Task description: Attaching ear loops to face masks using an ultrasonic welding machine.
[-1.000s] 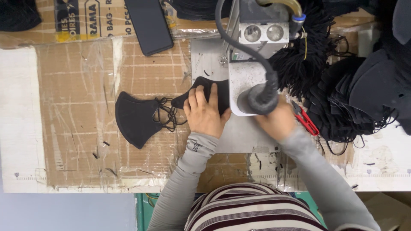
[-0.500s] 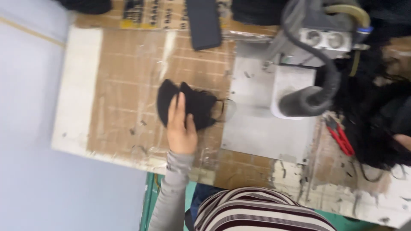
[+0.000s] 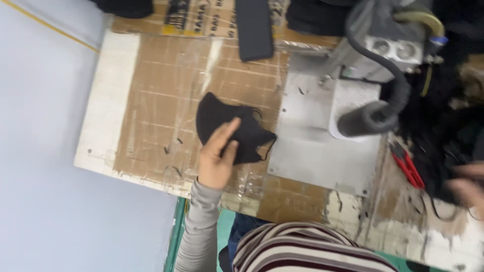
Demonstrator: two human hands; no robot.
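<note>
The left hand (image 3: 218, 160) rests on a black face mask (image 3: 229, 128), fingers (image 3: 225, 135) loosely spread over its lower edge, pinching nothing clearly. The mask lies flat on the cardboard-covered desk (image 3: 151, 100), just beside the grey metal plate (image 3: 312, 146). The right hand (image 3: 466, 189) is blurred at the frame's edge among black ear-loop cords (image 3: 443, 136); its grip cannot be told. Red snips (image 3: 407, 167) lie near it.

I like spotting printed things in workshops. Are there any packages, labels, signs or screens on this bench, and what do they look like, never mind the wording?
Printed cardboard strip: flattened under clear tape at the far edge of the bench, brown with black block lettering.
Dark flat slab: beside that strip at the far edge, a black oblong, possibly a switched-off device; too blurred to tell.
No lit screens or signs show.
</note>
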